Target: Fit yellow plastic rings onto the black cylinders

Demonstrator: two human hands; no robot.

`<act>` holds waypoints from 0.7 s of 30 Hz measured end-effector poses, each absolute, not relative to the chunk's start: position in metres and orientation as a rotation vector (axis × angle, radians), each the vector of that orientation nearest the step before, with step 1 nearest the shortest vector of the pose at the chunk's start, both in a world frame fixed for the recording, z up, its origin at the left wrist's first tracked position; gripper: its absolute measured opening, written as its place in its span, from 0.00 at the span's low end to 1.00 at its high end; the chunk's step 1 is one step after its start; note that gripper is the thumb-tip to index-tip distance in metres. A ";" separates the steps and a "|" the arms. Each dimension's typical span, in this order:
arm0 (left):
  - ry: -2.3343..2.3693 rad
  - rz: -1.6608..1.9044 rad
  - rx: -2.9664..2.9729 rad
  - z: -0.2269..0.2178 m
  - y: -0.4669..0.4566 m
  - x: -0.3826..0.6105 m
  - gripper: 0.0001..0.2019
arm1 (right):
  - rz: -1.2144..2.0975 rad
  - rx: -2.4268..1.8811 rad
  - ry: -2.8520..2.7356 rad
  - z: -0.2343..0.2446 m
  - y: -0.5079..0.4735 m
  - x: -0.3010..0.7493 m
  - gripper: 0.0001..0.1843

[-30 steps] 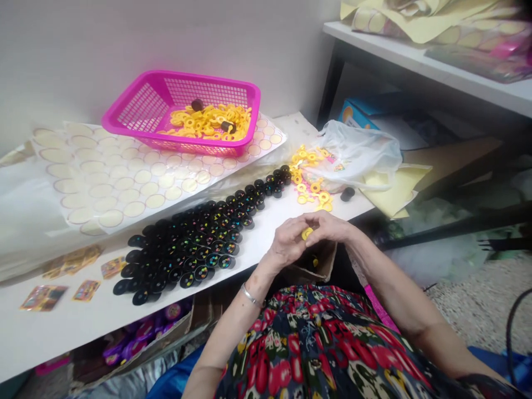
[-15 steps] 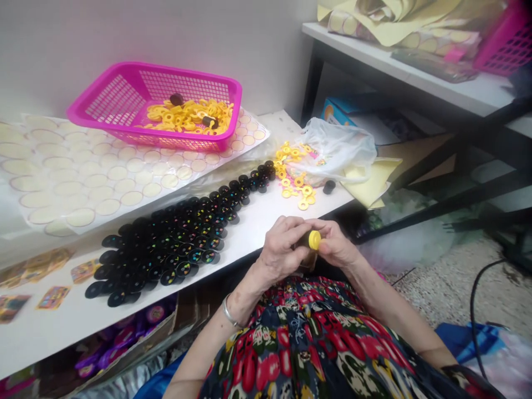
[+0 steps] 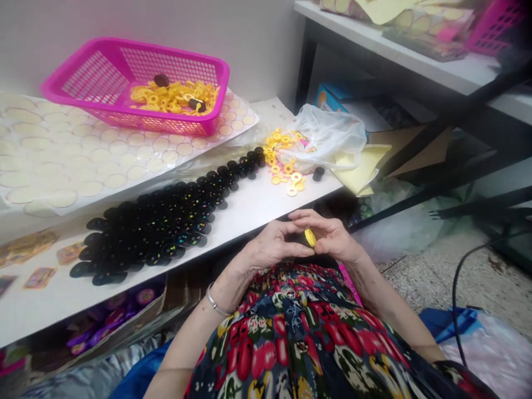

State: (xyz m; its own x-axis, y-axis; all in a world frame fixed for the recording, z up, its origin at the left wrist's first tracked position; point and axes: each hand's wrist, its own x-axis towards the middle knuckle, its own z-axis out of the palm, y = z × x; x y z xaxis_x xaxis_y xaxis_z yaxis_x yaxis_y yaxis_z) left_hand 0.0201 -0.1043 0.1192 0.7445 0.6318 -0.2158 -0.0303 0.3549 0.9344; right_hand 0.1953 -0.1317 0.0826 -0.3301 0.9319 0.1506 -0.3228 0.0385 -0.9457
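Note:
Over my lap, in front of the table edge, my two hands meet around a small round yellow cap [image 3: 310, 238]. My right hand [image 3: 334, 237] pinches it between thumb and fingers. The left hand [image 3: 274, 243], a silver bangle on its wrist, closes from the other side, thumb stretched under the cap. Dark behind the cap is what looks like a black cylinder, mostly hidden by the fingers. On the table, many short black cylinders [image 3: 153, 216] with coloured specks stand in packed rows. Loose yellow ring pieces [image 3: 292, 189] lie beyond my hands, near a single black cylinder [image 3: 318, 174].
A pink basket [image 3: 211, 119] holding yellow pieces and a few black ones stands on sticker sheets [image 3: 83, 166]. A clear plastic bag [image 3: 336, 130] rests by the yellow rings. Picture cards [image 3: 39, 278] lie at left. Black metal bars [image 3: 399, 208] cross at right.
The yellow cap has turned from facing me to nearly edge-on. My left hand has shifted, its thumb now stretched out. The whole view has swung slightly, moving the table up and left in it.

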 end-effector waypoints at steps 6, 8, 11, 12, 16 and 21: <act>0.800 0.755 0.938 0.107 -0.114 0.029 0.18 | 1.378 -0.713 -1.115 0.077 -0.144 0.192 0.20; 0.806 0.745 0.928 0.107 -0.115 0.028 0.16 | 1.361 -0.732 -1.097 0.074 -0.147 0.192 0.21; 0.789 0.628 0.950 0.110 -0.114 0.025 0.19 | 1.386 -0.750 -1.166 0.073 -0.151 0.196 0.28; 0.773 0.573 0.961 0.112 -0.112 0.025 0.22 | 1.394 -0.757 -1.208 0.073 -0.153 0.198 0.31; 0.697 0.406 1.034 0.121 -0.103 0.025 0.31 | 1.385 -0.797 -1.382 0.078 -0.157 0.206 0.41; 0.679 0.305 1.097 0.123 -0.093 0.032 0.31 | 1.269 -0.902 -1.619 0.088 -0.160 0.214 0.41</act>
State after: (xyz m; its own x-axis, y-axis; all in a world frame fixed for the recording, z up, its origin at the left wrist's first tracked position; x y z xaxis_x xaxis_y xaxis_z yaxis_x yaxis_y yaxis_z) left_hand 0.0323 -0.0930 0.1233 0.7611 0.5442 -0.3530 0.0982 0.4413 0.8920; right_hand 0.2137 -0.1603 0.0884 -0.3632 0.9113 0.1937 0.0296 0.2190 -0.9753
